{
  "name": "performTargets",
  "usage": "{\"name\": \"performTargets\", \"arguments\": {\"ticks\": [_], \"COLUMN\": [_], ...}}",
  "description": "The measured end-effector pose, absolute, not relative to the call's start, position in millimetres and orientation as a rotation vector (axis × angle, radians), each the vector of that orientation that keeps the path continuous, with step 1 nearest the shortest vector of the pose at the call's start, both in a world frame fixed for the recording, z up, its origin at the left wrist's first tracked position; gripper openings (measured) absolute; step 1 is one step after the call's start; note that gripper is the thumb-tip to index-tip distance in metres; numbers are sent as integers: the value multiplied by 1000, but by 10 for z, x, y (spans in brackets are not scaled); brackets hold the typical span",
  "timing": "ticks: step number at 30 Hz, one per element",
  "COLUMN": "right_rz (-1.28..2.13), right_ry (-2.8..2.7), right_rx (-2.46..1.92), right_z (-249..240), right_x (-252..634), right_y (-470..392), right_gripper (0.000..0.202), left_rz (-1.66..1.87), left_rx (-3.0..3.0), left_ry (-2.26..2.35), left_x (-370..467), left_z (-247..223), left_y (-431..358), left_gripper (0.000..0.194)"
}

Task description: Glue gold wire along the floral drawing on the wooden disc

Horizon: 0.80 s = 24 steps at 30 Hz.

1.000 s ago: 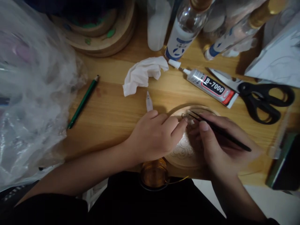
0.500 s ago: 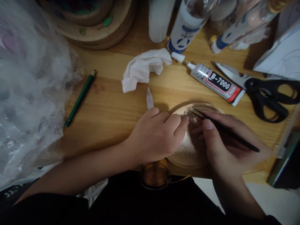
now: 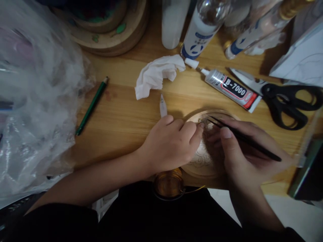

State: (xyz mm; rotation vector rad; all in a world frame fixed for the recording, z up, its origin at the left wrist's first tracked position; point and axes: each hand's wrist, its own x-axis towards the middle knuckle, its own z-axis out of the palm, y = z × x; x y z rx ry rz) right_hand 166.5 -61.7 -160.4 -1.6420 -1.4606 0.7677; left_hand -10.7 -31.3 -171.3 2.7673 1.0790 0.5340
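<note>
My right hand (image 3: 242, 151) holds black tweezers (image 3: 247, 139), their tips slightly apart over a round wooden board (image 3: 190, 173) with fine drawn scroll lines. My left hand (image 3: 171, 144) is closed, its fingertips pinching a small looped bit of wire (image 3: 200, 120) near the board's upper left edge. Its palm side and curled fingers are hidden. A pale pointed pen tip (image 3: 163, 107) sticks out beyond the left knuckles; I cannot tell whether the hand touches it. Below the left wrist sits a spool of copper-coloured wire (image 3: 168, 183), with a loose yellow end trailing right.
Beyond the hands are a crumpled tissue (image 3: 157, 74), an uncapped-looking B-7000 glue tube (image 3: 232, 88) and black-handled scissors (image 3: 285, 101). Bottles (image 3: 199, 37) stand at the back. To the left lie a green pencil (image 3: 92, 106) and plastic bags (image 3: 45, 101); a dark green-edged object (image 3: 308, 171) lies right.
The view has shifted slightly, so objects on the left appear a little further right. Both hands keep nearly the same pose at the board, tweezers still in the right.
</note>
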Motion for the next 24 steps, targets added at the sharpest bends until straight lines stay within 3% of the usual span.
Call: {"name": "performTargets", "arguments": {"ticks": [10, 24], "right_rz": [721, 706], "right_ry": [-1407, -1400], "right_rx": [-1654, -1577], "right_z": [-1659, -1698], "right_x": [1632, 1623], "right_y": [-625, -607], "right_gripper": [20, 25], "left_rz": [685, 619], "left_rx": [2802, 2823], "left_ry": [1179, 1239], "left_x": [-108, -74], "left_z": [-1766, -1792], "left_y": [-347, -346], "left_gripper": [20, 20]}}
